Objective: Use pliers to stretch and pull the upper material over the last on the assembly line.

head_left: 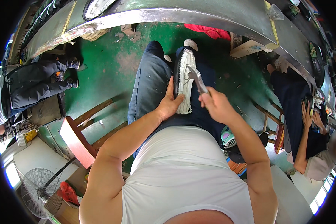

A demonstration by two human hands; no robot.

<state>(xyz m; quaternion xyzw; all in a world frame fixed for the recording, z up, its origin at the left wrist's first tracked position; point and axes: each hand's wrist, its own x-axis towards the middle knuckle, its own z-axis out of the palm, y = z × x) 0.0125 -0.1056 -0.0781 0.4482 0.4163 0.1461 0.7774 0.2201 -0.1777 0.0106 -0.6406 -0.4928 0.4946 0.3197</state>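
Observation:
A dark shoe (185, 80) lies sole up along my right thigh, its pale underside facing me and its edge dark on the left. My left hand (170, 101) is closed on the lower left part of it, one finger stretched along the side and the thumb on the underside. In my right hand (216, 104) is a metal hammer (200, 83), gripped by the handle. The hammer's head is over the middle of the underside; whether it touches there I cannot tell.
A long metal bench (138, 16) crosses ahead, with another upturned shoe (97, 8) on it. Red cloth (209, 31) lies beneath. A wooden stool (78, 140) and fan (39, 188) are at left. Seated people are at left (37, 82) and right (306, 123).

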